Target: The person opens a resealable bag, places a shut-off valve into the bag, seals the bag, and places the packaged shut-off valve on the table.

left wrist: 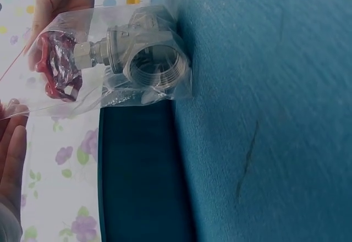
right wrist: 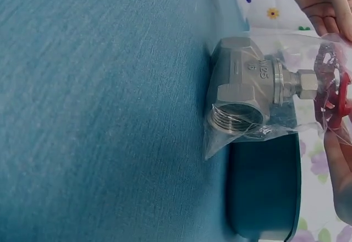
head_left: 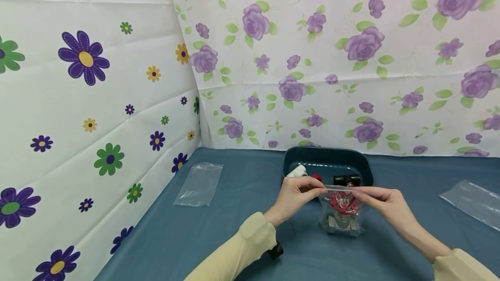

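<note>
A valve (head_left: 343, 224) with a silver threaded body and a red handwheel (head_left: 345, 203) is inside a clear zip bag (head_left: 325, 216). It is upright, handwheel at the top, its base at or just above the blue table. My left hand (head_left: 298, 194) pinches the left end of the bag's top strip between thumb and fingers. At the opposite end, the thumb and fingers of my right hand (head_left: 384, 205) pinch the same strip. Both wrist views show the valve (left wrist: 157, 69) through the film, one threaded port facing the camera.
Behind the hands is a dark teal tray (head_left: 289, 156) holding a white fitting (head_left: 297, 171), a black fitting (head_left: 347, 180) and something red. Flat clear bags lie at left (head_left: 199, 185) and right (head_left: 474, 203). A black piece (head_left: 276, 250) is partly hidden by the left sleeve. Flowered cloths hang behind.
</note>
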Available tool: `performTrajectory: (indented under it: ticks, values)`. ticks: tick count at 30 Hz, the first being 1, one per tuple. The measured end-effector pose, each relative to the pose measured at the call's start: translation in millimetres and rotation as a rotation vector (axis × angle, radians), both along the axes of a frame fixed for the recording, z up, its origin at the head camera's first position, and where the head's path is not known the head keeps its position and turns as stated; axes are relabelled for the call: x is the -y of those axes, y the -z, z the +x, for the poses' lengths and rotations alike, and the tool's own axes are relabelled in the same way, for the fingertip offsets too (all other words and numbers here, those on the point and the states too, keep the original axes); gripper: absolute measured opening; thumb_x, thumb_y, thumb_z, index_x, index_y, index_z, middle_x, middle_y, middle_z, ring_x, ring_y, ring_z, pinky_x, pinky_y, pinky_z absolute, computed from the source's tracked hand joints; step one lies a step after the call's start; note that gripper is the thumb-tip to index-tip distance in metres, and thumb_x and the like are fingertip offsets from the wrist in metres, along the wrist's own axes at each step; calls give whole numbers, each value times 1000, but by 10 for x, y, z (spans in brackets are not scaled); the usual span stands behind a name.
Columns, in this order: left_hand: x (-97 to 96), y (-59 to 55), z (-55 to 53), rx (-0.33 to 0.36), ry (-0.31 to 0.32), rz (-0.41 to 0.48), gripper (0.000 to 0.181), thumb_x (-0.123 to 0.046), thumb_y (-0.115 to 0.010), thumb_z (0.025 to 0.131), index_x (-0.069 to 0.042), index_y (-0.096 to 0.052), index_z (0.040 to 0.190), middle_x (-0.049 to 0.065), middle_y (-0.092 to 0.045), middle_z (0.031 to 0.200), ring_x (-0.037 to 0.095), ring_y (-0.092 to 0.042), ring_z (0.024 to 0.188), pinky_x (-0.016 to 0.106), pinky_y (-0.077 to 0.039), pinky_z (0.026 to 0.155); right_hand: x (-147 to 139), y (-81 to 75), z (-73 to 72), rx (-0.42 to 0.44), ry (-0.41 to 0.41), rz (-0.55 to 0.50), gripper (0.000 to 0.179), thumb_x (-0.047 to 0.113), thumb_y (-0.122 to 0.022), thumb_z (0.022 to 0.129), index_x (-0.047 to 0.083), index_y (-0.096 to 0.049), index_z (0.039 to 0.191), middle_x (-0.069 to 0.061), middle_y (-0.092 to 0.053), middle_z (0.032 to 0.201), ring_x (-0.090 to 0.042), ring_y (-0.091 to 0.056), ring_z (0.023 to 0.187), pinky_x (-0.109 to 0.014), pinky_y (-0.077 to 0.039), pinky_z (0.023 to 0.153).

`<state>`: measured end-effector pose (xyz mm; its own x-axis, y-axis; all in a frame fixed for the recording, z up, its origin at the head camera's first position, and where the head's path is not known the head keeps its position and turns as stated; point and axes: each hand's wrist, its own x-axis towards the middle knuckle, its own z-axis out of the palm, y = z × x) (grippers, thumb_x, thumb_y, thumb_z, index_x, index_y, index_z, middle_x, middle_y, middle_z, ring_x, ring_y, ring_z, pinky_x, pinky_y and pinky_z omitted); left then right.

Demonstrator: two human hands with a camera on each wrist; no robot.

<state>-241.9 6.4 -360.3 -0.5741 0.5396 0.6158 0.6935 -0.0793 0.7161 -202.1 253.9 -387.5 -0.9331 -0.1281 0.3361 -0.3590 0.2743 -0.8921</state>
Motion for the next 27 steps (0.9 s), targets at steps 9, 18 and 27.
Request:
performTrajectory:
  ticks: [9,18,27]
  values:
    - [63,-26,1,-53,-61,-61,9,0,-61,85,2,-66,93,8,-64,88,8,-59,71,24,-50,63,87,2,26,-132,111,48,19,3,-60,87,-6,-66,102,3,-66,95,-5,-60,86,-23,-49,66]
    - [243,-14,-127,-68,-103,-66,12,-3,-60,87,2,-65,96,6,-65,91,11,-60,75,25,-50,63,105,10,44,-186,187,98,17,12,-63,87,2,-70,98,-3,-67,91,-7,-60,83,-20,-48,63]
    - [607,89,-395,-58,-245,-76,11,-10,-58,90,-4,-67,92,2,-66,85,14,-62,76,25,-50,65,80,-59,101,-159,264,195,22,18,-64,86,0,-70,98,-4,-67,88,-3,-59,77,-21,-48,57]
